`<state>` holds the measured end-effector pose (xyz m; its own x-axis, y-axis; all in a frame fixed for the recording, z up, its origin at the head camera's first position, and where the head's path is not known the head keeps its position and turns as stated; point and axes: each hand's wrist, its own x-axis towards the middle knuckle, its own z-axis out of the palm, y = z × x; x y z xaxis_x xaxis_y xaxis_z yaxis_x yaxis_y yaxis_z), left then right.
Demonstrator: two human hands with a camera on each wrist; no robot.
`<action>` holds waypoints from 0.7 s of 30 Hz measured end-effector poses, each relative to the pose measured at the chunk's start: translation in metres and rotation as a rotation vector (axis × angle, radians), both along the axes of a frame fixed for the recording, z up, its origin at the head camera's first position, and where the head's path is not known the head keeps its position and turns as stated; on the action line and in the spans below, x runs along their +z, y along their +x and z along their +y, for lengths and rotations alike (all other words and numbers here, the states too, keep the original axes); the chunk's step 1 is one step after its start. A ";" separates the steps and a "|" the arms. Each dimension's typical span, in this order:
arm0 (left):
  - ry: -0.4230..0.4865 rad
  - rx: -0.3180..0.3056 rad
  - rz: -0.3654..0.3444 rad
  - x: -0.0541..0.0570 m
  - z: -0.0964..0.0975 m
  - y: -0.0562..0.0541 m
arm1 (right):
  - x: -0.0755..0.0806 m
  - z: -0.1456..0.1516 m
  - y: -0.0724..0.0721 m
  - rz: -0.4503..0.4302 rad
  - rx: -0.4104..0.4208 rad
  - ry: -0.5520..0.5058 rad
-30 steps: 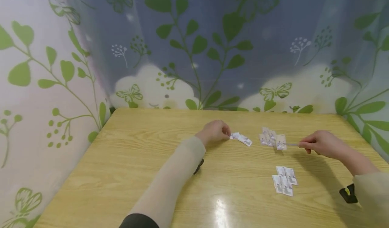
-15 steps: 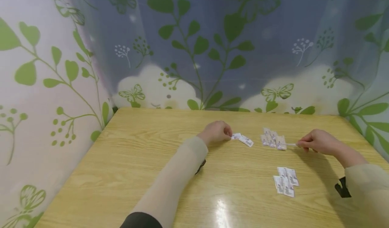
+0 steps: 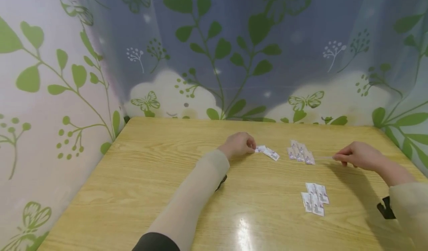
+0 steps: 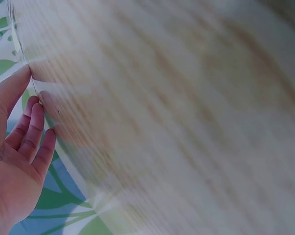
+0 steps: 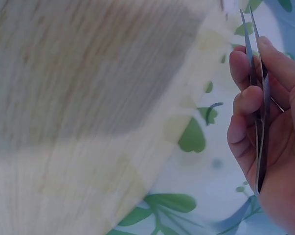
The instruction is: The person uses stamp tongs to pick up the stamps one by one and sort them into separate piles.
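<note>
My right hand holds a pair of metal tweezers between thumb and fingers; in the right wrist view their tips stand slightly apart with nothing between them. In the head view the tweezers point left at a cluster of small flat printed pieces, their kind too small to tell, lying overlapped on the table. My left hand rests at two white printed pieces, its fingertips at the nearer one's left edge. In the left wrist view its fingers are fairly straight and touch the wooden surface; the index finger is mostly hidden.
A second cluster of white printed pieces lies nearer the front right of the wooden table. A curtain with leaves and butterflies hangs along the back and sides. Light glares near the front.
The tweezers have set a printed piece down at the right end of the back cluster and let it go. My right hand has then drawn back to the right. The left hand keeps its place.
</note>
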<state>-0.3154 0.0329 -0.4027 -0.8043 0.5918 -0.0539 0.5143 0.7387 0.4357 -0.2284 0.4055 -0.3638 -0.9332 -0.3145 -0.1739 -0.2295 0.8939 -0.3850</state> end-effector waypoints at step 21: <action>0.004 0.017 0.004 -0.004 0.000 -0.002 | 0.007 -0.113 -0.049 0.061 0.170 0.026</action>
<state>-0.3172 0.0327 -0.4070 -0.8143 0.5784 -0.0484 0.5036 0.7455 0.4367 -0.2769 0.2920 -0.3567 -0.8760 -0.4650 -0.1284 -0.4007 0.8496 -0.3429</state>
